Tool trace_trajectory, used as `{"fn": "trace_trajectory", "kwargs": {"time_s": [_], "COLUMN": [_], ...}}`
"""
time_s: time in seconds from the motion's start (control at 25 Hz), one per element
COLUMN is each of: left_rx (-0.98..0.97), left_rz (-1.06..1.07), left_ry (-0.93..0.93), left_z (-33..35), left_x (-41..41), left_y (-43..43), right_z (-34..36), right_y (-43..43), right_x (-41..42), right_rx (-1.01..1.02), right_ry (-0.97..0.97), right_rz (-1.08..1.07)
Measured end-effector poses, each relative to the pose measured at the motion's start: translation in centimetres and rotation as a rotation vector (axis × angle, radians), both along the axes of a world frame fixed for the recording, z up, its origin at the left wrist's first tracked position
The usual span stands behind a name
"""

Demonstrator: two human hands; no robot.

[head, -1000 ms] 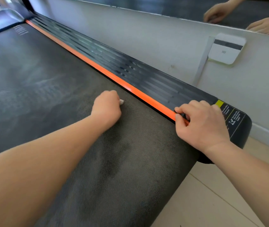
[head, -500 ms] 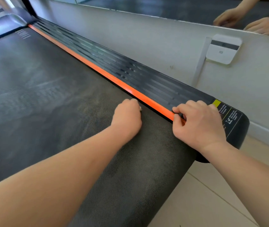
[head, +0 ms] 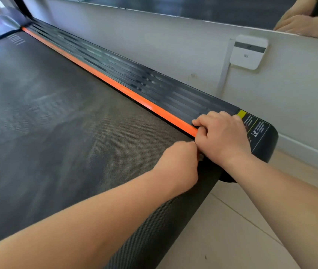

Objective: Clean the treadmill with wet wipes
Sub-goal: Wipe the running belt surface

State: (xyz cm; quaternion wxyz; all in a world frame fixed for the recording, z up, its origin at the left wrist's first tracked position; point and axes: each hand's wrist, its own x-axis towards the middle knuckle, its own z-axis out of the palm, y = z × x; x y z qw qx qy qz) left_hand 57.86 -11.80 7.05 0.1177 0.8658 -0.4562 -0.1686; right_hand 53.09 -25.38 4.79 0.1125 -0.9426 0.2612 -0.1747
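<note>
The treadmill's dark belt (head: 57,123) fills the left of the view, with streaks on its surface. An orange strip (head: 115,88) runs between it and the black ribbed side rail (head: 154,84). My left hand (head: 175,164) is a closed fist pressed on the belt's right edge near the rear end, touching my right hand. The wet wipe is hidden inside the fist now; a white corner showed earlier. My right hand (head: 224,136) rests on the rail's rear end, with its fingers curled over the orange strip.
A yellow and black warning label (head: 255,127) sits on the rail's rounded end. A white wall with a white box device (head: 248,52) and its cable runs close along the rail. Above it a mirror reflects my hands (head: 299,24). Beige floor tiles (head: 251,230) lie behind the treadmill.
My left fist has slid right and back across the belt until it meets my right hand. The right hand has stayed on the rail's end.
</note>
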Motion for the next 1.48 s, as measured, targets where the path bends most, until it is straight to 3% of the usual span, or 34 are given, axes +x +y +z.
{"fn": "trace_trajectory", "kwargs": {"time_s": [0.04,0.2,0.36,0.44,0.56,0.64,0.72,0.8,0.96,1.08,1.16,1.24,1.48], "left_rx": [0.006,0.009,0.037,0.005,-0.175,-0.164,-0.06,-0.028,-0.163,-0.011,-0.056,-0.222,-0.269], "left_rz": [-0.008,0.279,0.012,0.057,0.267,0.18,0.007,-0.033,-0.129,-0.239,-0.172,-0.022,0.08], "left_ry": [-0.022,-0.109,-0.005,0.083,-0.143,-0.222,-0.119,-0.026,-0.126,-0.147,-0.09,-0.005,-0.176], "left_z": [0.1,0.3,-0.3,0.4,1.1,0.8,0.1,0.0,-0.1,-0.2,-0.3,-0.4,-2.2], "left_x": [0.7,4.3,-0.6,0.8,4.9,4.8,4.3,5.5,6.5,6.5,7.1,6.7,4.8], "left_y": [0.2,0.9,2.5,4.0,6.1,7.5,8.5,9.0,8.3,7.3,7.3,7.7,7.7], "right_z": [0.1,0.5,1.0,1.1,0.4,0.0,0.0,-0.1,-0.1,0.0,-0.3,-0.5,-0.7], "right_y": [-0.2,-0.4,-0.7,-0.2,1.0,1.5,1.5,1.4,1.9,1.8,1.8,2.1,2.8], "right_x": [-0.1,-0.3,-0.3,-0.7,-0.8,-0.4,0.1,0.2,0.7,1.3,1.5,2.0,5.4], "right_rx": [0.034,0.167,0.177,0.112,-0.047,-0.093,-0.096,-0.098,-0.096,-0.066,-0.094,-0.115,-0.073], "right_ry": [-0.009,-0.034,-0.003,0.009,-0.02,-0.023,-0.046,-0.069,-0.061,-0.079,-0.096,-0.094,-0.116], "right_rz": [0.004,0.056,0.076,0.075,0.112,0.109,0.095,0.081,0.11,0.12,0.114,0.111,0.098]}}
